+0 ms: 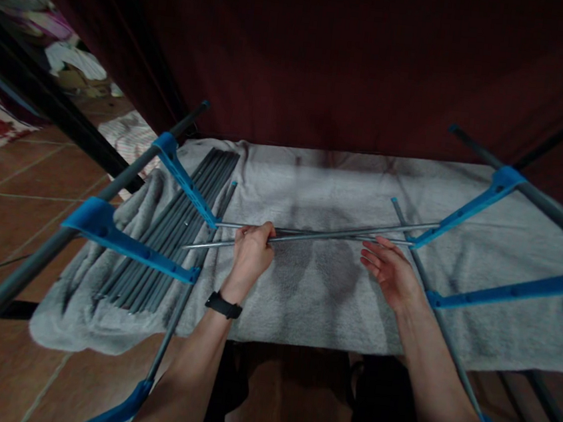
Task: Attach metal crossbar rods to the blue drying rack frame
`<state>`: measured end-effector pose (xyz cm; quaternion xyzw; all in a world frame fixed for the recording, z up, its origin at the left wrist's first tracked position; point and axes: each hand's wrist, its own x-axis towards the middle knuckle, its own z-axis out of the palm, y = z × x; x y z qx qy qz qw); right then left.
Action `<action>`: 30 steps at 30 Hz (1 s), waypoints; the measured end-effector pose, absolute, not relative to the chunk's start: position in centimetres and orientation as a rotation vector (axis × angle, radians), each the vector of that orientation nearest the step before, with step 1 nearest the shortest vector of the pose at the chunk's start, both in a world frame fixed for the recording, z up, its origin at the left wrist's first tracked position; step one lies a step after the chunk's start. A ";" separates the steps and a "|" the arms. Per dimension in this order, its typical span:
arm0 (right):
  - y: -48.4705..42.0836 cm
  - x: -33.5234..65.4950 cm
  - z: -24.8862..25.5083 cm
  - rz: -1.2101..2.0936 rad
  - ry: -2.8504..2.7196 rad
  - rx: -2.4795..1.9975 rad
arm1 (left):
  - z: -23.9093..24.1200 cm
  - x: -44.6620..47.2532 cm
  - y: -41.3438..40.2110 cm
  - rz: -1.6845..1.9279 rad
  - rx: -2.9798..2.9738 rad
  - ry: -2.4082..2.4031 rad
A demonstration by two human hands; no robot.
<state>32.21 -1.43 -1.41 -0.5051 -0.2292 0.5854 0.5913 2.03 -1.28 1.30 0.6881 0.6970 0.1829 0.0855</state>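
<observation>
My left hand (pixel 252 251) is closed around a thin grey metal rod (pixel 319 234) that runs to the right into a blue plastic connector (pixel 467 210). A second rod (pixel 309 232) lies just behind it, joining the left blue connector (pixel 187 181) to the right one. My right hand (pixel 390 271) hovers open, palm up, just under the rods and holds nothing. A black watch (pixel 223 305) sits on my left wrist. Both hands are above a grey towel (pixel 313 295) spread on the floor.
A bundle of several grey rods (pixel 173 233) lies on the towel's left side. Blue connectors on grey poles (pixel 108 230) stand at left and right (pixel 509 289). A dark red curtain (pixel 352 64) hangs behind. Brown floor tiles (pixel 20 210) and cloths (pixel 76 62) are at left.
</observation>
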 end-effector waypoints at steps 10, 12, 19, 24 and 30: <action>-0.9 33.6 -2.6 1.417 -0.278 -1.132 | 0.5 1.8 -1.2 0.439 2.202 1.908; -0.8 33.9 -2.9 1.402 -0.228 -1.188 | 0.3 1.9 -1.2 0.402 2.212 1.869; -0.3 34.3 -2.5 1.360 -0.108 -1.231 | 0.0 2.1 -1.2 0.250 2.238 1.883; -0.2 34.8 -2.8 1.325 -0.099 -1.237 | 0.0 1.6 -1.3 0.228 2.190 1.908; -0.1 35.9 -3.0 1.216 -0.083 -1.221 | -0.5 -0.1 -1.4 0.240 2.165 2.020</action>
